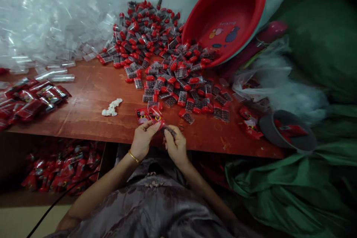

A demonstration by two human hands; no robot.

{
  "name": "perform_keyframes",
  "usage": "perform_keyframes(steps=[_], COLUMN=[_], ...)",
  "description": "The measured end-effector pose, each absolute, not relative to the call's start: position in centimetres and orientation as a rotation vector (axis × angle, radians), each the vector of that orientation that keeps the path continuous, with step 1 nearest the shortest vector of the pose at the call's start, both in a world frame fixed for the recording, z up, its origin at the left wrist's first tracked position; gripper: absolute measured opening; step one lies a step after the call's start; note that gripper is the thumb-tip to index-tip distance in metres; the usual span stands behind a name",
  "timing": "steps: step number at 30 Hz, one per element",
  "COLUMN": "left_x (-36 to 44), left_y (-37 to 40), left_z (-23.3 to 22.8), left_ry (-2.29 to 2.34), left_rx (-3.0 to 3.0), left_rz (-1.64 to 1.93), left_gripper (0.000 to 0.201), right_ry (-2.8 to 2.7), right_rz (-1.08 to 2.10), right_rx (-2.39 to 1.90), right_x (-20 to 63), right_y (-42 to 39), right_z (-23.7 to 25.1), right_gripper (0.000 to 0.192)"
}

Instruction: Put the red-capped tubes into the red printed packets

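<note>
At the near edge of the bench [92, 93], the left hand [142, 139] pinches a red packet [155, 114] in its grip; the right hand [175, 144] grasps a small red-capped tube [169, 130] just beside it; the heap of tubes [164, 55] spills from a tilted red basin [237, 11] behind; the tube may well slip off the edge, so near the drop.
</note>
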State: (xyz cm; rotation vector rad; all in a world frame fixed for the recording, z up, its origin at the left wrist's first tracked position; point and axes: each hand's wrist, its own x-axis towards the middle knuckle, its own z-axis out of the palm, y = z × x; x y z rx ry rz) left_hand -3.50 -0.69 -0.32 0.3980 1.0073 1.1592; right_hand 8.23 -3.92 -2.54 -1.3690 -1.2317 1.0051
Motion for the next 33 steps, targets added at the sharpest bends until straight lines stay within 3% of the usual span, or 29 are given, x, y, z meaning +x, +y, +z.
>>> perform_keyframes(steps=[13, 20, 26, 33], left_x=[-3.0, -3.8, -3.3, -4.1], left_y=[-1.2, -0.3, -1.2, 0.6], left_z=[0.2, 0.1, -0.7, 1.2], left_ry=[1.048, 1.035, 1.067, 0.803], left_rx=[0.303, 0.487, 0.535, 0.470], left_rz=[1.199, 1.186, 1.230, 1.059], left_gripper=[0.038, 0.039, 0.037, 0.053], right_ry=[-0.973, -1.105, -1.206, -0.945], right_rz=[1.183, 1.204, 0.815, 1.389], right_rx=[-1.278, -1.290, -1.416, -1.128], right_x=[7.1, 8.0, 7.6, 7.8], right_y=[-4.0, -3.8, -4.3, -3.7], right_z=[-1.8, -0.9, -2.0, -1.3], right_gripper=[0.029, 0.030, 0.028, 0.030])
